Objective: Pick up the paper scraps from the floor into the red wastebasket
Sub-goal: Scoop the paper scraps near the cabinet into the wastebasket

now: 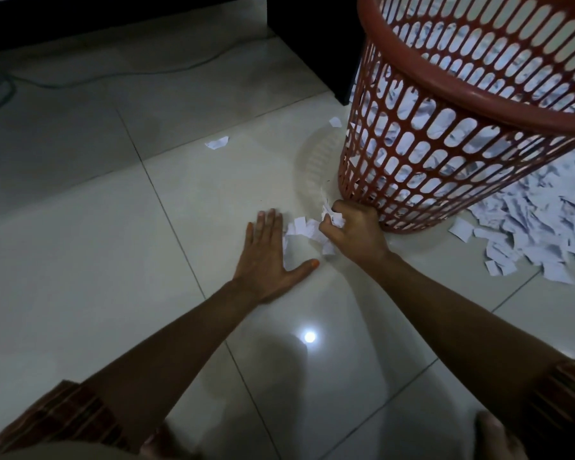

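paper scraps (pixel 301 227) | right hand (pixel 352 227) grips a clump (crumpled, no axis) | left hand (pixel 266 257) flat, fingers straight

An indoor room is shown, most likely a home or a small office, though which of the two cannot be told. The floor (pixel 80 260) is laid with large glossy pale tiles, in which a ceiling light is mirrored as a bright spot (pixel 309 336). A dark piece of furniture (pixel 312 44) is set along the far edge, and a thin cable (pixel 113 73) is trailed over the tiles beneath it. A red plastic lattice wastebasket (pixel 445 154) is stood on the floor, filled with white paper scraps, and a heap of torn paper (pixel 528 227) is spread beside it. The room is dimly lit.
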